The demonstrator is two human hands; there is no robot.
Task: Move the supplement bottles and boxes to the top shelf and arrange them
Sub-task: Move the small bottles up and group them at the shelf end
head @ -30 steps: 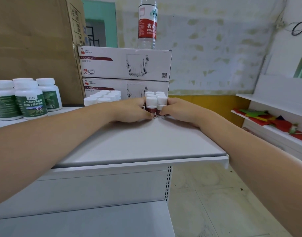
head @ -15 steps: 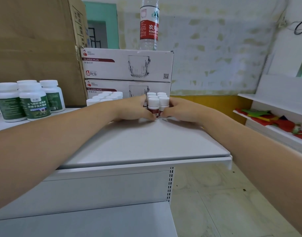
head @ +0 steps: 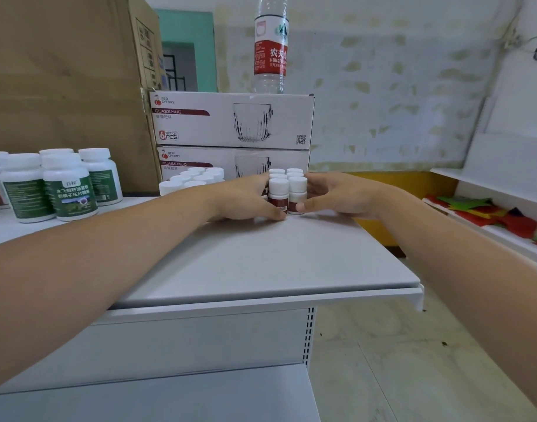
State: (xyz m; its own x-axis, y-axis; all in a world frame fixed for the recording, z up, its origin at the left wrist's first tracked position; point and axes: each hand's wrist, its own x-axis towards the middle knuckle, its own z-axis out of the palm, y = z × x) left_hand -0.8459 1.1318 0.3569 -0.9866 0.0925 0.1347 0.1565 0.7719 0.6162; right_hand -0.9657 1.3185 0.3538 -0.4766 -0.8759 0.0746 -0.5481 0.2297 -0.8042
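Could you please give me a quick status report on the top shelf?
Both hands, left hand and right hand, cupped around small white-capped bottles. Cluster upright on top shelf. Nothing obstructing.

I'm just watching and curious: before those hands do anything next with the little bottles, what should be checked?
1. Left hand against the small bottles: ok.
2. Right hand against their other side: ok.
3. Small bottles upright, caps on: ok.
4. Top shelf bare in front: ok.
5. Glass mug boxes close behind, little room to push back: not ok.
6. Water bottle steady on the boxes: cannot tell.
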